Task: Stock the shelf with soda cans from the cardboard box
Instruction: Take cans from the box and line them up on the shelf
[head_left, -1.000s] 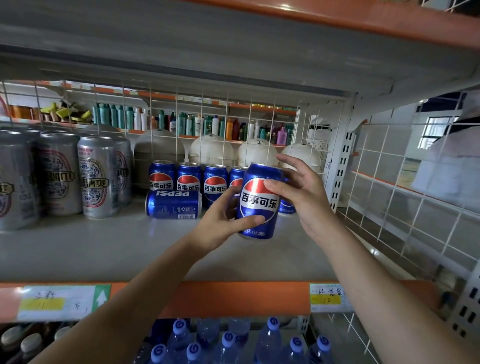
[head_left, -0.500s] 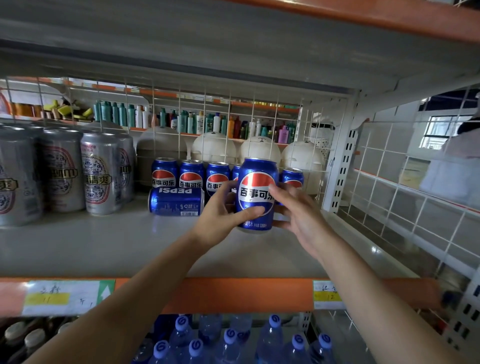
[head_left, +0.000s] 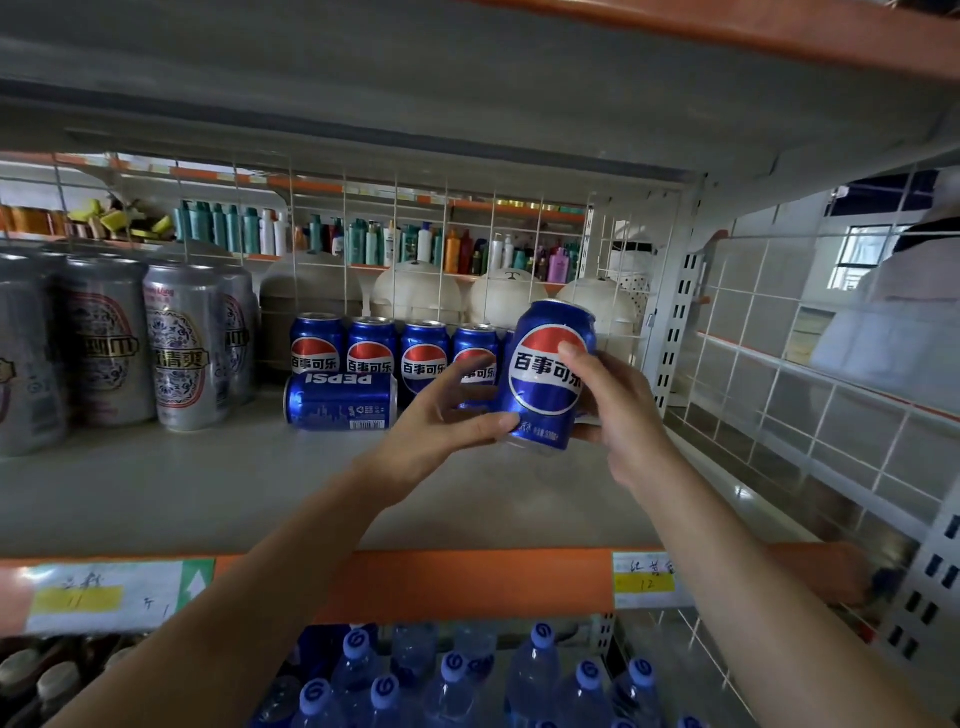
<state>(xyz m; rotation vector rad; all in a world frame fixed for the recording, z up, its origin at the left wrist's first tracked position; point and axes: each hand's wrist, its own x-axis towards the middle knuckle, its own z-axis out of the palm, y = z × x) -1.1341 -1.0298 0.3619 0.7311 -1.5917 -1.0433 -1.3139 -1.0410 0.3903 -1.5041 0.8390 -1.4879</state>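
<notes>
Grey shelf board (head_left: 208, 493), centre frame, wire grid behind. Blue soda can (head_left: 545, 374) is tilted right of centre, apparently off the board, before the standing row of cans (head_left: 371, 345). Right hand (head_left: 618, 410) wraps it. Left hand (head_left: 441, 431) steadies its base, thumb touching, fingers straight. Step: placing. Next, likely: bring upright, set at row's right end.

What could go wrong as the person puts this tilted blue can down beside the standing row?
1. The held can is tilted in the right hand, and the left hand touches just its lower edge; it might slip or land askew.
2. It hangs close to the upright blue cans; a careless push could topple them.
3. The can lying on its side could roll toward the front of the shelf if bumped.
</notes>
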